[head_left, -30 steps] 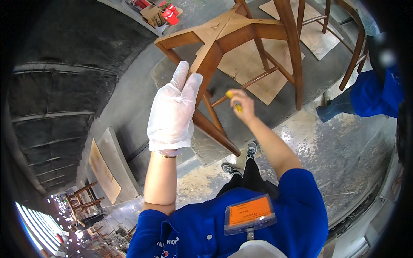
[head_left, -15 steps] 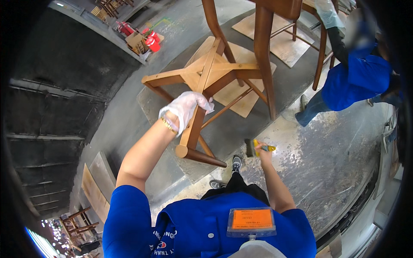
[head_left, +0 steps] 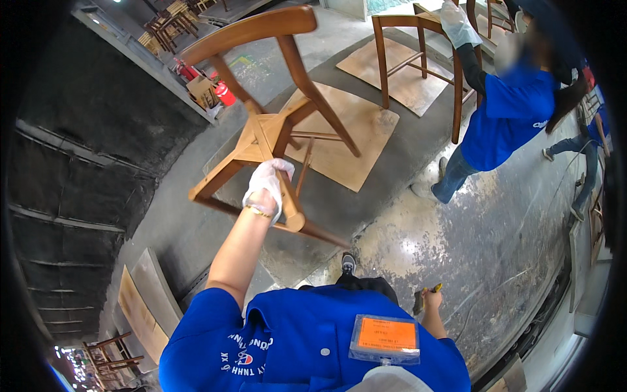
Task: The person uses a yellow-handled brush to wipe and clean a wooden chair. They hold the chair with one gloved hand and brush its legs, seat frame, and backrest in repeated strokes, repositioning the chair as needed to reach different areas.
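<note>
The chair (head_left: 260, 138), a brown frame with bare crossed rails, stands at a slant over the grey slab (head_left: 320, 206), its backrest toward the upper left; whether every leg touches down I cannot tell. One leg points past the slab's near edge, toward a shoe (head_left: 349, 262), and another reaches over a flat board (head_left: 366, 140). Left of the slab a strip of grey floor runs to the dark wall (head_left: 78, 170); to the right, worn floor (head_left: 483, 222) spreads wide, with a co-worker (head_left: 499, 121) standing by the slab's edge, a gloved hand on a second chair (head_left: 397, 21). The gloved left hand (head_left: 269, 181) is curled firmly over a seat rail near the front corner. The bare right hand (head_left: 432, 299) is closed round the handle of a brush (head_left: 418, 302), well apart from the chair, low on the right over the worn floor. Half a second ago the backrest was at the top right; the chair has since swung round, the left hand keeping its hold, and the brush has drawn back from beside the slab.
</note>
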A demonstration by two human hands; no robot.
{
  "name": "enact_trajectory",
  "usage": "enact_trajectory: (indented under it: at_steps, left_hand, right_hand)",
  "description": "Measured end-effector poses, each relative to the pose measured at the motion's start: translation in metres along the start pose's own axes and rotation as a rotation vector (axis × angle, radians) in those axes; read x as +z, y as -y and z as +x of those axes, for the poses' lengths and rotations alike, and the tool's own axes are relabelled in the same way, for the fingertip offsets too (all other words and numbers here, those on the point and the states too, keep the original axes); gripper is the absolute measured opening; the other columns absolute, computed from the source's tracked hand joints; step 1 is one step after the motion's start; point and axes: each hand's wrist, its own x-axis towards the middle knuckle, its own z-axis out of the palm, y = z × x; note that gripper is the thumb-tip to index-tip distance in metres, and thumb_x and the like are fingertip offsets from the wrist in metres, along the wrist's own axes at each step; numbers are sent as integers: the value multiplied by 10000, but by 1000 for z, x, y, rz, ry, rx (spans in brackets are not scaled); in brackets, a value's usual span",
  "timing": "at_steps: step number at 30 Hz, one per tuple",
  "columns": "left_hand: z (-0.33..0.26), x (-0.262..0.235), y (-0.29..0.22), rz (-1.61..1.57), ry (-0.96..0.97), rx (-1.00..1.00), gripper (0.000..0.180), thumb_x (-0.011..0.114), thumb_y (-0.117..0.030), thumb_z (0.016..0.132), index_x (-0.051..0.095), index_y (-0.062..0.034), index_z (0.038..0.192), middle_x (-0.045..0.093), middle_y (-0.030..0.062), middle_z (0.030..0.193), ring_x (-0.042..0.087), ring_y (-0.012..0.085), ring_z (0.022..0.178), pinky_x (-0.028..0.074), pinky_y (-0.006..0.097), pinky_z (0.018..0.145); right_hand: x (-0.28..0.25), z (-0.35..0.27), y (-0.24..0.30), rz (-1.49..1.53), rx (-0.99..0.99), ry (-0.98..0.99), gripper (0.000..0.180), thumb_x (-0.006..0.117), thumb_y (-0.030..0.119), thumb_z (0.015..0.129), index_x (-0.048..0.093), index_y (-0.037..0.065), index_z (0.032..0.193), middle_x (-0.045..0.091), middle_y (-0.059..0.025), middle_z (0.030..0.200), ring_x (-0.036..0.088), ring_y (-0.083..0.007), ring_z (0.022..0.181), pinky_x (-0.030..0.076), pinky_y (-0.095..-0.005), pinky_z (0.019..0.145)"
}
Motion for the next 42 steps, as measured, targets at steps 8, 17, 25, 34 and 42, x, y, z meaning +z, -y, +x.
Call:
enact_trajectory:
  at_steps: [8,17,25,34,42]
  left_hand:
    - [-7,63,41,-128,-105,131,222,816,-41,894,643,-67,1031,715,77,999,672,239,966,544,393,936]
    - [-174,0,-2,1355,-339,779,789,803,-267,884,545,64,1553,614,288,1527,601,354,1433,469,426,1198]
    - [-180,-87,43,943,-405,580,809,868,-298,916,533,42,1569,690,193,1444,654,250,1320,495,360,1124]
    - [-180,-83,71,879,-408,716,583,702,-338,1060,588,-34,1544,699,246,1429,674,383,1328,517,437,1121]
    - [-204,-61,20,1325,-349,589,757,744,-418,993,532,25,1569,696,295,1378,665,432,1308,533,453,1109]
  right_hand:
    - [29,-41,-9,126,-82,148,74,741,81,846,811,65,862,798,-91,795,798,-203,775,604,-354,738]
    - [65,-12,115,490,-438,237,111,703,-51,781,740,35,840,743,-63,781,716,-167,764,561,-357,727]
    - [53,-27,149,502,-383,163,86,782,21,808,750,73,869,772,-76,846,747,-205,797,582,-400,727]
    - [-24,-148,236,1027,-566,418,187,763,-36,872,711,134,928,719,-14,928,674,-144,810,540,-317,676]
    - [-130,-316,455,1196,-1470,478,108,785,81,986,681,88,959,683,-198,1486,630,-242,1322,518,-362,1042]
